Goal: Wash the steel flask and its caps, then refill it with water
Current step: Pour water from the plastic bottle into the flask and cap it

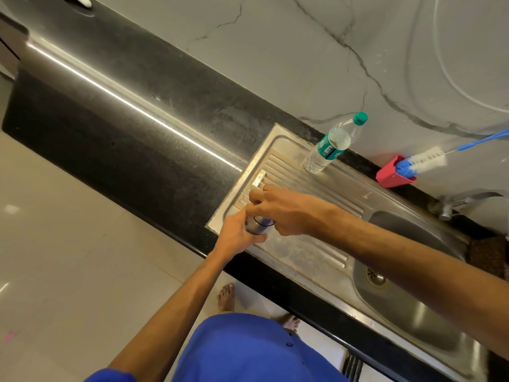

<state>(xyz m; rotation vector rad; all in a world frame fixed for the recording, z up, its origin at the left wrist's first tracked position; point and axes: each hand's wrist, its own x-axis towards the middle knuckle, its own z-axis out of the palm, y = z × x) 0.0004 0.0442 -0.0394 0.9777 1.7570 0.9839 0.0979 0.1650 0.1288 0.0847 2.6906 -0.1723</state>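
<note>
Flask [257, 226] is standing on sink drainboard [297, 244], front-left corner, near tabletop [124, 111] edge. I'm gripping its body w/ left hand [238, 235], fingers curled round it. Right hand [286, 209] is sitting over flask top, fingers clamped on upper part; cap itself hidden. Water bottle [330, 144] is standing at drainboard rear.

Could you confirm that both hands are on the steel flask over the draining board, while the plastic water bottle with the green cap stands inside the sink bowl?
Not quite: the head view shows the plastic water bottle standing on the draining board, not inside the sink bowl. The rest holds: the left hand grips the steel flask and the right hand is at its top, over the draining board.
</note>
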